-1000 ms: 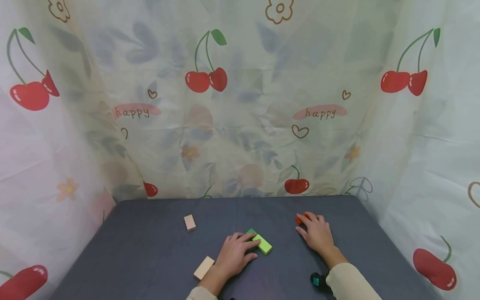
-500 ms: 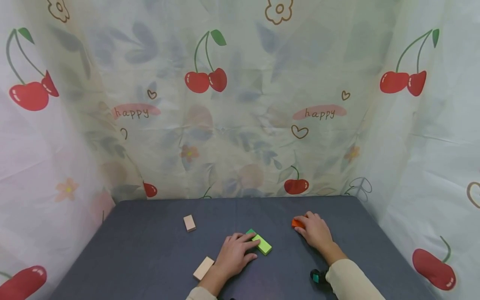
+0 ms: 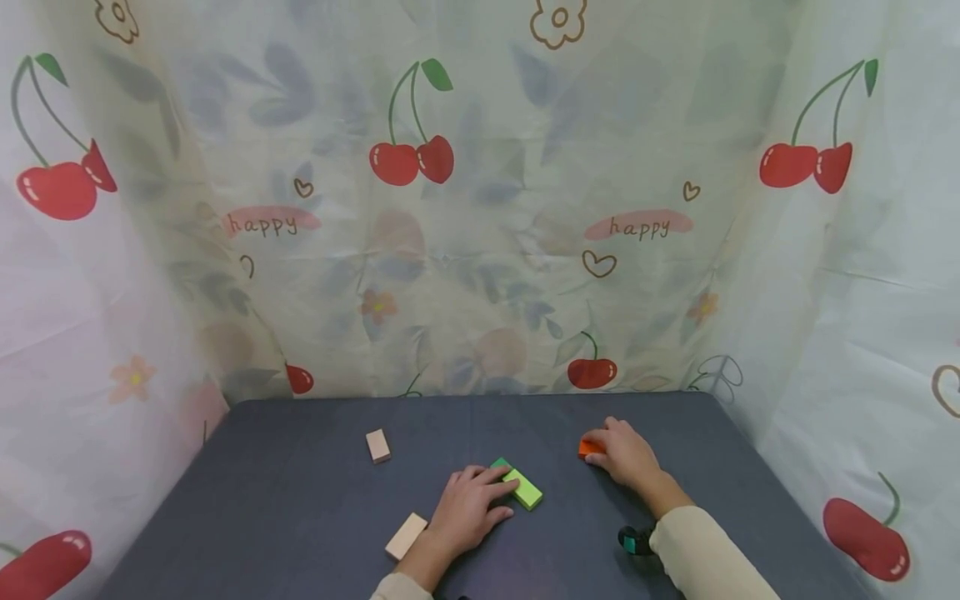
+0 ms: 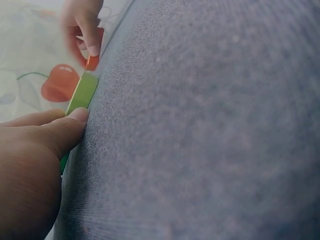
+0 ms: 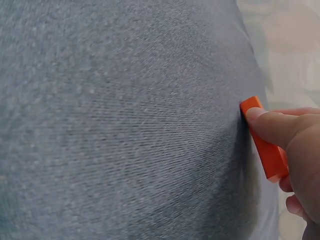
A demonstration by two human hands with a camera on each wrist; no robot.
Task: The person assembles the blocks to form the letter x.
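My right hand (image 3: 630, 458) pinches an orange block (image 3: 589, 448) between thumb and fingers. In the right wrist view the orange block (image 5: 267, 150) is a long rectangular bar, with the thumb pressed on its side close over the dark cloth. My left hand (image 3: 467, 508) rests with fairly straight fingers on a lime green block (image 3: 527, 493), its thumb spread apart. Against the lime block's far left end lies a darker green block (image 3: 500, 463), partly covered by the fingers. Seen from the left wrist, the lime block (image 4: 84, 92) extends beyond the fingertips toward the right hand.
A pale wooden block (image 3: 407, 536) lies beside the left wrist. Another, smaller-looking wooden block (image 3: 378, 446) sits farther back on the left. Dark cloth covers the table (image 3: 300, 483). A cherry-printed curtain (image 3: 480, 275) encloses the back and sides. A black wrist device (image 3: 636, 541) shows by the right sleeve.
My right hand has closed its grip on the orange block and moved it slightly left and toward me. The left hand and the other blocks stay where they were.
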